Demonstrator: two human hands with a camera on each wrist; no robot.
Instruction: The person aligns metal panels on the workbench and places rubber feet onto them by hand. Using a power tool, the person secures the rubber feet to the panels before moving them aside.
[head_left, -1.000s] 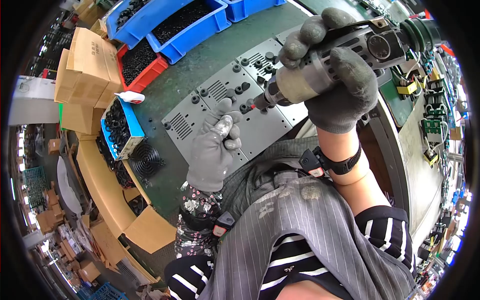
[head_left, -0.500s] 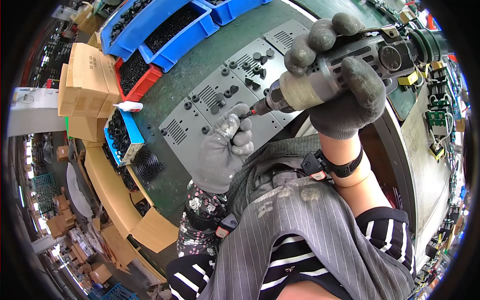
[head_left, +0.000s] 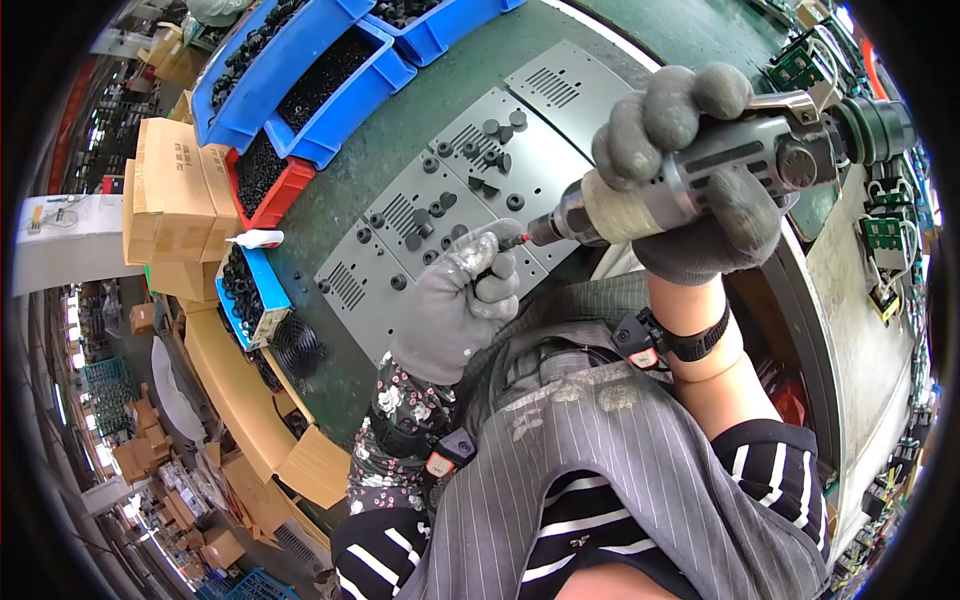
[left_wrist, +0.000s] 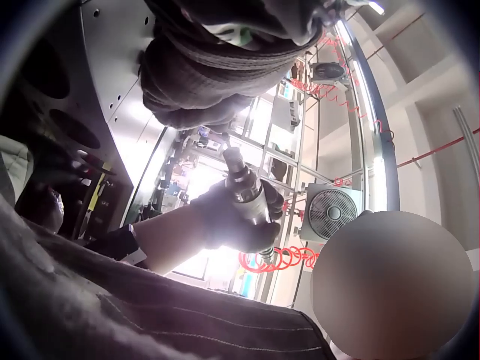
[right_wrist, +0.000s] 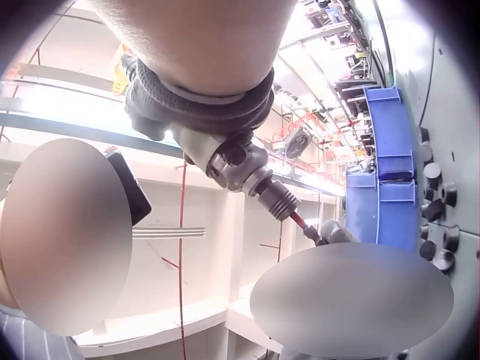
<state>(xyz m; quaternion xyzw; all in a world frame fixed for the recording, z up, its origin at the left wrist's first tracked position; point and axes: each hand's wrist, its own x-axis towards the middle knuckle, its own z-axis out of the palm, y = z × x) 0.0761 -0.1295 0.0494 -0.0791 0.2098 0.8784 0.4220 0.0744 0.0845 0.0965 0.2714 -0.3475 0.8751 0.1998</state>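
Observation:
My gloved right hand (head_left: 745, 215) grips a metal power screwdriver (head_left: 625, 208) with a lever on its top side. Its red bit (right_wrist: 298, 219) points left, toward my other hand, and has a dark tip. Right at that tip, the gloved left hand (head_left: 450, 305) pinches a small dark piece between thumb and forefinger, the piece mostly hidden by the glove. Both hands are over the near edge of the grey slotted metal panels (head_left: 378, 332). Round black feet (head_left: 398, 282) lie on the panels, some at the corners and several loose in groups.
Blue bins (head_left: 345, 118) and a red bin (head_left: 290, 192) of small black parts stand at the far left. Nearer are a white bottle (head_left: 258, 239), an open blue box (head_left: 270, 283) of black parts, cardboard boxes (head_left: 180, 190) and a coiled black part (head_left: 292, 345).
My left fingertips have come up to the bit's tip. The screwdriver has moved away from the feet toward the panels' near edge, and the head view has shifted.

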